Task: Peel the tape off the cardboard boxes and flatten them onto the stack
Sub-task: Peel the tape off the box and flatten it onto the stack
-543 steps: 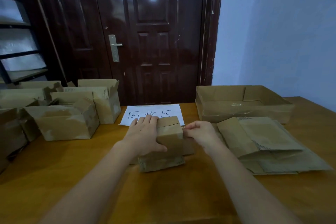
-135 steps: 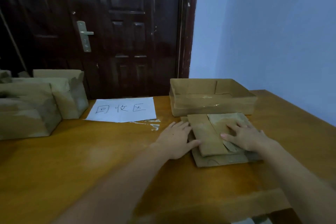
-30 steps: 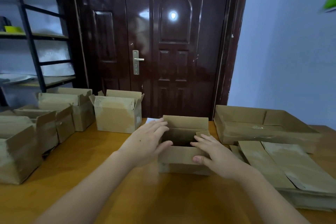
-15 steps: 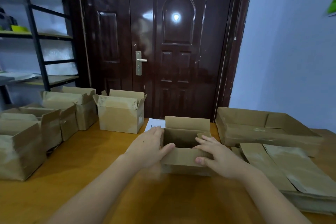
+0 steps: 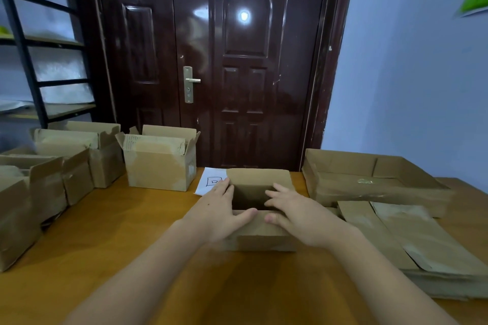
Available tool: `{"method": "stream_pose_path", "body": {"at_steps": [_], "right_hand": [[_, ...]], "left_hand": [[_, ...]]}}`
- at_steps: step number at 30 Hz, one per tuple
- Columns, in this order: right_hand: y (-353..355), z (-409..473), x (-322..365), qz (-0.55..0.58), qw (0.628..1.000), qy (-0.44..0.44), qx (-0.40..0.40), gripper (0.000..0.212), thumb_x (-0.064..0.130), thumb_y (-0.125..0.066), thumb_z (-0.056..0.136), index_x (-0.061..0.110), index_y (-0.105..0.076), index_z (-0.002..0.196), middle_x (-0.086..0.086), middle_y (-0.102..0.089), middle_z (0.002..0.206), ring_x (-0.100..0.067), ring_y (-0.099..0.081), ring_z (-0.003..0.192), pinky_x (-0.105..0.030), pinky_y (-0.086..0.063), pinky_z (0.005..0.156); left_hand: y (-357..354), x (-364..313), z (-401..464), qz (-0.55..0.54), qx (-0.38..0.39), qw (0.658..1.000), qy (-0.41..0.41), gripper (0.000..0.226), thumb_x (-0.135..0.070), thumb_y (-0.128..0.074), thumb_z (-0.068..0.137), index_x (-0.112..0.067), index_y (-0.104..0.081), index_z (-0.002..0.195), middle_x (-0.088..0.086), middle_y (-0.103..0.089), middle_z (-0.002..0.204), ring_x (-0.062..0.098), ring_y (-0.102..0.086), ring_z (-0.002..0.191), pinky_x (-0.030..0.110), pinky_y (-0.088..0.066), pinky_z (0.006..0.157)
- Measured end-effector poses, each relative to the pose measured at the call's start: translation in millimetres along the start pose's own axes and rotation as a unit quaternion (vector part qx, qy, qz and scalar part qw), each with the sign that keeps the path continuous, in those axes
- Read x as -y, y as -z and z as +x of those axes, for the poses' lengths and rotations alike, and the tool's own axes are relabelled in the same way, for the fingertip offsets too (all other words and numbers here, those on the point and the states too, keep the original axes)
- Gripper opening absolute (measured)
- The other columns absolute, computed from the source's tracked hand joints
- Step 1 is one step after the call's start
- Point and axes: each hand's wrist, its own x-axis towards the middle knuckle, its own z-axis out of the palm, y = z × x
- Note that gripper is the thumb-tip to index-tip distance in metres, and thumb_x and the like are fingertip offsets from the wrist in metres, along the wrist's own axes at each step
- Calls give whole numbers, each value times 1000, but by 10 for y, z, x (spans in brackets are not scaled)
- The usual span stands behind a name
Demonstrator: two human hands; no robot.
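Observation:
A small open cardboard box [image 5: 260, 239] stands upright on the wooden table [image 5: 118, 240] in front of me, its far flap raised. My left hand [image 5: 220, 211] grips its left wall, thumb over the near rim. My right hand [image 5: 298, 212] grips the right side, fingers reaching over the opening, thumb on the near flap. A stack of flattened boxes [image 5: 412, 245] lies on the table to the right of the box.
Several open cardboard boxes [image 5: 158, 163] stand along the table's left side. A wide shallow cardboard tray [image 5: 375, 182] sits at the back right. A white paper sign [image 5: 210, 182] lies behind the held box. A dark door and a metal shelf stand behind the table.
Both hands have closed in on the small box and drawn it slightly nearer. My right fingers now reach over the opening. Earlier I pressed a flattened box onto the stack.

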Motion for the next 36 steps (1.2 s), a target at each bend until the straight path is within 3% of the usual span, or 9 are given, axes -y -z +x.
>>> {"method": "stream_pose_path", "body": {"at_steps": [8,11,13,15,19,22,27,32,36], "right_hand": [[155,-163,-240,-98,989,-87,-61,104,94,-36,74,31,-31,157,12,-23,166,-7,0,155,-39,-28,120],[-20,-267,-297,-83,986,-141,-32,109,99,-24,69,40,-11,160,11,-23,166,-14,-24,152,-40,-38,115],[-143,-296,-327,-22,987,-157,-25,109,98,-28,69,44,-3,160,8,-39,160,-17,-48,139,-36,-51,103],[-161,-273,-369,33,987,-151,-30,110,96,-37,69,44,-5,160,7,-51,151,-15,-56,129,-33,-56,98],[-33,-151,-445,81,989,-125,-18,114,92,-54,64,39,-19,159,12,-30,164,-15,-42,143,-40,-47,111],[43,-57,-482,106,990,-95,13,119,88,-62,65,42,-7,160,18,-9,167,-16,-34,148,-42,-40,116],[165,94,-512,89,988,-84,98,122,82,-66,68,43,4,159,11,-26,165,-19,-41,144,-38,-38,117],[109,89,-468,83,989,-83,92,110,70,-66,80,37,-1,162,13,-7,169,-20,-35,147,-36,-37,117],[-29,-46,-401,97,989,-98,59,94,63,-57,91,35,-2,162,18,8,167,-17,-28,151,-35,-34,118]], "left_hand": [[2,0,-6,-14,3,1000,2,114,-94,-18,79,-20,-14,166,-4,-3,174,16,-5,159,35,-18,125],[-24,5,-18,-21,-8,1000,-3,107,-90,-26,85,-20,-14,166,-5,-3,173,16,-6,159,36,-20,125],[-37,8,-17,-26,-8,1000,-1,109,-92,-26,83,-21,-14,166,-6,-3,173,16,-7,158,36,-22,124],[-29,24,8,-36,-2,999,3,119,-99,-23,75,-23,-12,166,-6,-6,173,17,-11,158,37,-25,123],[32,110,116,-58,1,998,2,137,-109,-23,61,-20,-12,165,-9,-9,169,19,-24,153,36,-34,118],[16,142,185,-52,5,999,-10,137,-109,-23,62,-20,-10,166,-12,0,170,18,-18,155,36,-30,121],[12,161,213,-69,-1,998,-13,132,-109,-29,62,-25,-21,163,-7,-25,167,16,-30,149,37,-31,119],[-17,138,177,-94,-24,995,-24,118,-103,-39,66,-28,-30,157,-9,-40,154,7,-41,129,25,-39,104],[-38,117,116,-112,-30,993,-8,123,-104,-37,67,-30,-19,163,-12,-21,169,13,-27,151,37,-32,119]]}}
